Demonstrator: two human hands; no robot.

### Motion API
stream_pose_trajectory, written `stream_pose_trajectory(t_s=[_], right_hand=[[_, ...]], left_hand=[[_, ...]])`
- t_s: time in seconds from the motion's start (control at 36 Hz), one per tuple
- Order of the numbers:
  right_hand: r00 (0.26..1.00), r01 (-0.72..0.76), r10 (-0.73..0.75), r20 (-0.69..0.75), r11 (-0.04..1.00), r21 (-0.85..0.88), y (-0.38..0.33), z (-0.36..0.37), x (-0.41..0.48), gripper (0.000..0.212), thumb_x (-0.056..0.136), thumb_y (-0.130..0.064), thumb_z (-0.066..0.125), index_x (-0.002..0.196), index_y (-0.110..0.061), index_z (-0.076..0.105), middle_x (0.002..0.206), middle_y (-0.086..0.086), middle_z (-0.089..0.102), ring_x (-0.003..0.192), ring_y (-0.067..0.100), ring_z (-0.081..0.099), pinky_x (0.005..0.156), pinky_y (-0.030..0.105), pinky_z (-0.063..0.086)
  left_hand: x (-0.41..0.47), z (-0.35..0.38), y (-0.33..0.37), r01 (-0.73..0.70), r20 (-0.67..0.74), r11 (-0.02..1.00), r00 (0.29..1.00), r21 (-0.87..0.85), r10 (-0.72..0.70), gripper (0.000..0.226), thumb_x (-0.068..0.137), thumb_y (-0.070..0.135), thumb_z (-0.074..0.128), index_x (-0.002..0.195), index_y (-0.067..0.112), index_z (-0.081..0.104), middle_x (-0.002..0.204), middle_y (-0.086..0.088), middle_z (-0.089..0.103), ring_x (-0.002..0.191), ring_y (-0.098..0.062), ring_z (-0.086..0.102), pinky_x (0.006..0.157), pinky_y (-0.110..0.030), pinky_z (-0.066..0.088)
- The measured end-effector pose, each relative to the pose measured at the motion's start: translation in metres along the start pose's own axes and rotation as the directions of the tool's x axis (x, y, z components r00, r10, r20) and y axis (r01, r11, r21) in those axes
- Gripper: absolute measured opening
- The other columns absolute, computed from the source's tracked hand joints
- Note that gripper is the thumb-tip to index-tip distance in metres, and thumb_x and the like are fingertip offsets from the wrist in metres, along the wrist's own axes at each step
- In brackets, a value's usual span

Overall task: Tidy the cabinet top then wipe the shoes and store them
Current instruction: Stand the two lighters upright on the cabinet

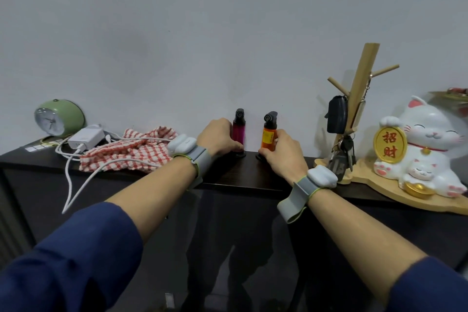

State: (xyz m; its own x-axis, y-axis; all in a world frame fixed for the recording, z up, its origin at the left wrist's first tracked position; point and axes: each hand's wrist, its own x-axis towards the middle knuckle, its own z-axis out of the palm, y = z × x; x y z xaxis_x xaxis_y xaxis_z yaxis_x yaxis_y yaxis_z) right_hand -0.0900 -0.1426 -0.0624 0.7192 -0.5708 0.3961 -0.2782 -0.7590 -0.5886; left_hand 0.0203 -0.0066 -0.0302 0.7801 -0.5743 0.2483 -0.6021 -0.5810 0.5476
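Your navy sleeves (pixel 76 256), foremost; left hand (pixel 219 138) grips the upright magenta plastic torch lighter (pixel 239 132) (fingertips hidden); right hand (pixel 283 157) pinches the orange plastic torch lighter (pixel 268 141).

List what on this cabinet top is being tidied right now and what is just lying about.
Being tidied: pink lighter, in the left hand; orange lighter, in the right hand.
Lying about: green clock, white charger, checked cloth, key stand, lucky cat.
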Motion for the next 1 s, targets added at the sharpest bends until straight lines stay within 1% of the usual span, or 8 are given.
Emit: stream_pose_trajectory(t_s=[0.11, 0.17, 0.31, 0.42, 0.58, 0.69, 0.86, 1.0], right_hand=[[0.999, -0.043, 0.044, -0.01, 0.998, 0.034, 0.006, -0.004, 0.001, 0.05, 0.077, -0.028, 0.081, 0.117, -0.01, 0.055, 0.107, 0.008, 0.068, 0.103, 0.029, 0.062, 0.085, 0.035, 0.049], [0.998, -0.057, 0.057, -0.007, 0.997, 0.045, 0.009, -0.004, 0.0, 0.053, 0.074, -0.028, 0.084, 0.115, -0.011, 0.056, 0.105, 0.006, 0.068, 0.101, 0.026, 0.062, 0.085, 0.035, 0.05], [0.998, -0.06, 0.06, -0.023, 0.998, 0.012, 0.013, -0.005, -0.005, 0.037, 0.079, -0.032, 0.081, 0.106, -0.012, 0.065, 0.095, 0.003, 0.068, 0.094, 0.022, 0.063, 0.076, 0.028, 0.046], [0.997, -0.058, 0.059, -0.039, 0.998, 0.02, 0.014, -0.006, -0.005, 0.032, 0.08, -0.029, 0.08, 0.105, -0.013, 0.068, 0.09, 0.001, 0.067, 0.092, 0.023, 0.064, 0.079, 0.029, 0.049], [0.998, -0.056, 0.056, -0.039, 0.998, -0.001, 0.016, -0.004, -0.005, 0.031, 0.082, -0.027, 0.077, 0.109, -0.013, 0.068, 0.099, 0.007, 0.072, 0.098, 0.026, 0.065, 0.087, 0.037, 0.053], [0.998, -0.057, 0.057, -0.035, 0.998, -0.006, 0.018, -0.005, -0.006, 0.033, 0.084, -0.025, 0.075, 0.113, -0.011, 0.068, 0.102, 0.008, 0.072, 0.1, 0.027, 0.065, 0.087, 0.035, 0.053], [0.999, -0.053, 0.053, -0.011, 0.998, -0.042, 0.02, -0.007, -0.006, 0.036, 0.086, -0.026, 0.072, 0.119, -0.013, 0.066, 0.111, 0.007, 0.072, 0.107, 0.028, 0.065, 0.093, 0.04, 0.053], [0.999, -0.033, 0.033, 0.006, 0.994, -0.106, 0.019, -0.006, -0.008, 0.034, 0.089, -0.03, 0.068, 0.118, -0.014, 0.064, 0.111, 0.009, 0.071, 0.106, 0.03, 0.064, 0.091, 0.043, 0.053]], left_hand=[[-0.001, 0.007, 0.004, -0.019, 0.023, 1.0, 1.0, 0.015, 0.019, 0.036, 0.071, 0.028, 0.084, 0.094, 0.005, 0.068, 0.095, -0.013, 0.07, 0.091, -0.029, 0.067, 0.08, -0.038, 0.056], [-0.003, 0.009, 0.005, -0.014, 0.031, 0.999, 0.999, 0.039, 0.012, 0.036, 0.07, 0.025, 0.084, 0.095, 0.005, 0.068, 0.095, -0.013, 0.07, 0.091, -0.029, 0.067, 0.078, -0.035, 0.055], [-0.003, 0.013, 0.007, -0.014, 0.029, 0.999, 0.999, 0.042, 0.013, 0.037, 0.068, 0.028, 0.085, 0.093, 0.007, 0.066, 0.094, -0.012, 0.07, 0.09, -0.03, 0.067, 0.072, -0.033, 0.052], [-0.004, 0.017, 0.016, -0.043, 0.05, 0.998, 0.998, 0.055, 0.041, 0.039, 0.07, 0.029, 0.085, 0.095, 0.006, 0.065, 0.096, -0.013, 0.069, 0.091, -0.03, 0.066, 0.071, -0.033, 0.05], [-0.007, 0.027, 0.024, -0.073, 0.016, 0.991, 0.997, 0.11, 0.072, 0.036, 0.078, 0.026, 0.079, 0.102, 0.006, 0.062, 0.105, -0.016, 0.067, 0.097, -0.034, 0.065, 0.067, -0.03, 0.042], [-0.009, 0.028, 0.024, -0.082, 0.009, 0.988, 0.997, 0.13, 0.082, 0.034, 0.081, 0.026, 0.076, 0.104, 0.006, 0.061, 0.108, -0.017, 0.065, 0.099, -0.036, 0.064, 0.068, -0.03, 0.041], [-0.009, 0.028, 0.023, -0.082, 0.038, 0.988, 0.996, 0.13, 0.078, 0.032, 0.083, 0.025, 0.075, 0.103, 0.004, 0.061, 0.109, -0.019, 0.065, 0.1, -0.036, 0.063, 0.071, -0.03, 0.042], [-0.014, 0.027, 0.024, -0.083, 0.039, 0.988, 0.996, 0.132, 0.079, 0.033, 0.083, 0.026, 0.075, 0.103, 0.005, 0.061, 0.109, -0.019, 0.065, 0.1, -0.036, 0.063, 0.07, -0.03, 0.041]])
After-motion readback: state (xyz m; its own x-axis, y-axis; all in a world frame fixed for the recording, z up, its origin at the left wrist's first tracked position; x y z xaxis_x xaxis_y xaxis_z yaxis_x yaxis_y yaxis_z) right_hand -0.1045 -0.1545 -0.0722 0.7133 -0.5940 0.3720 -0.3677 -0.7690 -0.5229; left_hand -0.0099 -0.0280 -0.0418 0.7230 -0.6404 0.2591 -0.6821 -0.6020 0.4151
